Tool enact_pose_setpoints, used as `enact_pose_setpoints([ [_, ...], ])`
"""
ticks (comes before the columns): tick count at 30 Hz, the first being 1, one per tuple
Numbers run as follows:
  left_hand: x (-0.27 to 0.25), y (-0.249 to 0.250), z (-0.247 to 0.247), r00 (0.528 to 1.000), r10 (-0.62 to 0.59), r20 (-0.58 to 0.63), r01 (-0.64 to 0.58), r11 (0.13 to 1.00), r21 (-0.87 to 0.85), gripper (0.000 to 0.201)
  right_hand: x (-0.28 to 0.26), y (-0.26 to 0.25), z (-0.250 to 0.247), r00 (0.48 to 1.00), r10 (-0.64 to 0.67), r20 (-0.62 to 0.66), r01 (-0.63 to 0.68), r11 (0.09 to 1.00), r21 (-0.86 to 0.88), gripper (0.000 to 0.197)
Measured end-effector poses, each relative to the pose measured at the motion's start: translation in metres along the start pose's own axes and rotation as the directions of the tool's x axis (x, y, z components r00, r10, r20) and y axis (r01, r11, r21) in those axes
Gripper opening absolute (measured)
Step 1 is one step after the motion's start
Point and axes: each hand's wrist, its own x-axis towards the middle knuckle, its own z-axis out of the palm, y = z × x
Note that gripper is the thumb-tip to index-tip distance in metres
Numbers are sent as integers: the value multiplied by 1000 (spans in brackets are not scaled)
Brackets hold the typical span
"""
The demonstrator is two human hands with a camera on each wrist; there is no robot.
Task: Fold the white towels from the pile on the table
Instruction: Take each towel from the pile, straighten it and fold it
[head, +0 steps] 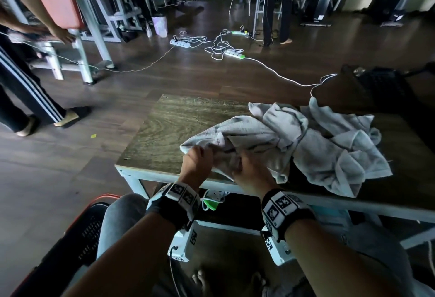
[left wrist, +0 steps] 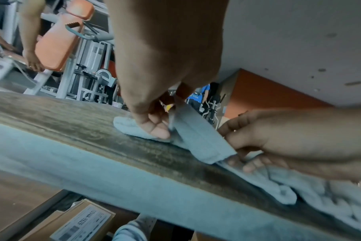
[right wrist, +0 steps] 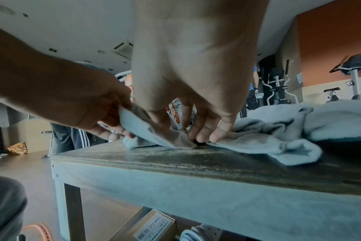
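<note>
Head view: both hands, left hand (head: 197, 157) and right hand (head: 249, 172), pinch one towel (head: 235, 132) hem; best pull it taut and flat on the worktop (head: 164, 127).

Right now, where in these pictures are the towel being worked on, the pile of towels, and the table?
towel (left wrist: 198, 138), left wrist view, its raised flat edge.
pile of towels (head: 334, 153), head view, the crumpled middle.
table (head: 169, 127), head view, bare wooden top.
</note>
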Motion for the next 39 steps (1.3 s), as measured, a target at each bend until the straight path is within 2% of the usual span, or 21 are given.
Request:
enact_pose_setpoints([
  [2, 2, 5, -12, 996, 66, -62, -76, 983, -167, 44, 10, 0, -1, 1000, -2, -16, 2, 1000, -3, 40],
  [5, 10, 14, -32, 984, 74, -160, -124, 935, -333, 44, 24, 10, -3, 1000, 20, 21, -19, 996, -83, 25],
  [9, 25, 18, -51, 974, -4, -226, -117, 847, -518, 40, 35, 25, -9, 997, 3, 80, 14, 978, -208, 33],
  [13, 25, 11, -57, 968, -14, -251, -119, 853, -507, 23, 43, 27, -12, 995, -20, 100, 45, 968, -248, 35],
  [16, 28, 6, -61, 966, 32, -258, -161, 852, -499, 19, 47, 30, -9, 990, -28, 138, 69, 952, -299, 32],
  [18, 34, 2, -65, 976, 17, -219, -112, 897, -427, 14, 47, 33, -5, 989, -47, 137, 86, 950, -299, 36],
  [20, 40, -5, -68, 987, -20, -158, -32, 948, -316, 19, 48, 32, -2, 995, -88, 51, 100, 952, -291, 36],
  [22, 41, -12, -67, 988, -67, -136, 35, 972, -231, 34, 50, 28, -4, 986, -146, -82, 122, 961, -246, 24],
  [24, 38, -14, -62, 984, -85, -157, 66, 991, -120, 40, 53, 18, -9, 963, -158, -218, 137, 985, -107, 11],
  [25, 35, -12, -59, 982, -64, -178, 54, 997, -58, 40, 54, 13, -13, 948, -157, -279, 158, 987, -18, 9],
  [27, 34, -5, -51, 981, 49, -186, -50, 999, 1, 36, 56, 1, -22, 924, -131, -360, 195, 970, 146, 10],
  [29, 34, 7, -41, 977, 183, -109, -183, 983, 12, 41, 54, -13, -32, 934, -90, -345, 200, 933, 299, 13],
  [32, 35, 25, -28, 955, 292, 50, -294, 955, 47, 54, 49, -33, -50, 951, -98, -292, 228, 862, 453, 13],
  [34, 33, 41, -25, 943, 311, 119, -320, 946, 59, 32, 46, -43, -61, 957, -109, -270, 235, 837, 494, 11],
  [35, 32, 46, -24, 944, 307, 124, -315, 948, 47, 20, 44, -46, -65, 958, -105, -267, 232, 833, 503, 10],
  [39, 29, 52, -29, 944, 321, 79, -317, 946, -59, 25, 36, -41, -79, 962, -111, -250, 227, 833, 505, 12],
])
